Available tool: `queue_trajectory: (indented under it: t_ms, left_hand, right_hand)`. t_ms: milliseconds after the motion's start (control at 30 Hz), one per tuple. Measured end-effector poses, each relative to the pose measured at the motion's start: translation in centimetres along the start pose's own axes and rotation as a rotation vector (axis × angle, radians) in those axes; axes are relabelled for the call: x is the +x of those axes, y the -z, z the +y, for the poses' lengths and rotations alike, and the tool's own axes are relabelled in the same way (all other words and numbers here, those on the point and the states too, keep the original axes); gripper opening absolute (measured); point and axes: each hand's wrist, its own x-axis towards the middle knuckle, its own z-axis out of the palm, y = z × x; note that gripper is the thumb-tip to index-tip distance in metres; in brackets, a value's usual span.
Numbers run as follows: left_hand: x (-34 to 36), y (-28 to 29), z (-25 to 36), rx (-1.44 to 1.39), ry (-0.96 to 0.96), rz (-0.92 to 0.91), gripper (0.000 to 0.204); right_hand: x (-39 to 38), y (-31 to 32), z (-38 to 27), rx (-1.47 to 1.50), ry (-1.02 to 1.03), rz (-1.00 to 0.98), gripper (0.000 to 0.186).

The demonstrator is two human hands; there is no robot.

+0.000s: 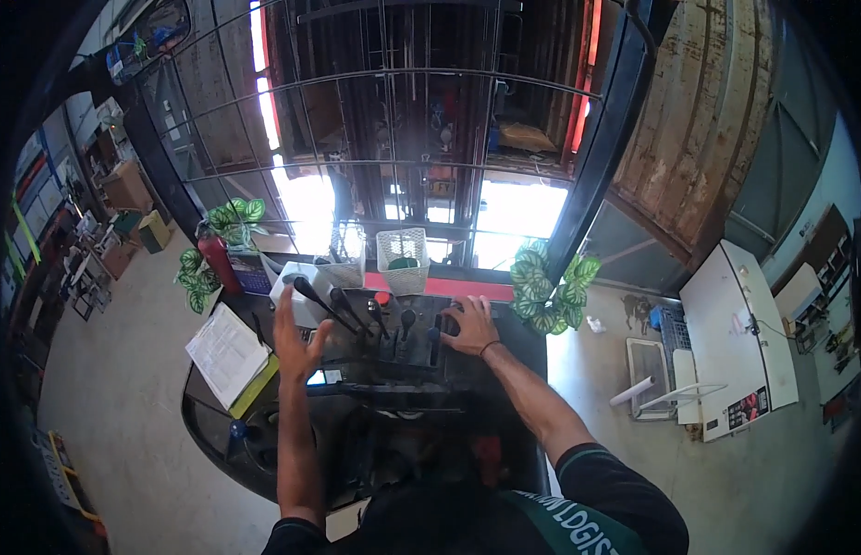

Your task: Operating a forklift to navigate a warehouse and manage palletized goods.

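My left hand (296, 340) is raised in the air, fingers and thumb apart, holding nothing. Just to its right, a row of black control levers (340, 301) rises from the dark console (310, 407) of a vehicle, apparently a forklift. My right hand (471, 326) rests at the console's right side, fingers and thumb curled around a dark part mostly hidden beneath it. Beside that thumb stands a small blue-topped knob (433, 333). Farther left and lower is another blue knob (237, 429), and a small lit screen (325, 377) glows under the levers.
Papers on a clipboard (229, 351) lie at the console's left, near a red fire extinguisher (218, 259). White baskets (403, 263) and leafy plants (540, 287) line the front edge. Beyond the wire guard (384, 166) stands an open container with rusty doors (694, 129). A white panel (738, 338) leans right.
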Motion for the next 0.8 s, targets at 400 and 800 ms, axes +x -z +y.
queue_trajectory:
  t_ms: [400, 800]
  left_hand:
    - [-24.1, 12.2, -16.7, 0.919, 0.838, -0.040, 0.070]
    - [-18.6, 2.7, -12.0, 0.034, 0.750, 0.114, 0.038]
  right_hand:
    - [-0.6, 0.9, -0.6, 0.033, -0.010, -0.086, 0.079]
    - [-0.7, 1.5, -2.0, 0.055, 0.027, -0.011, 0.073]
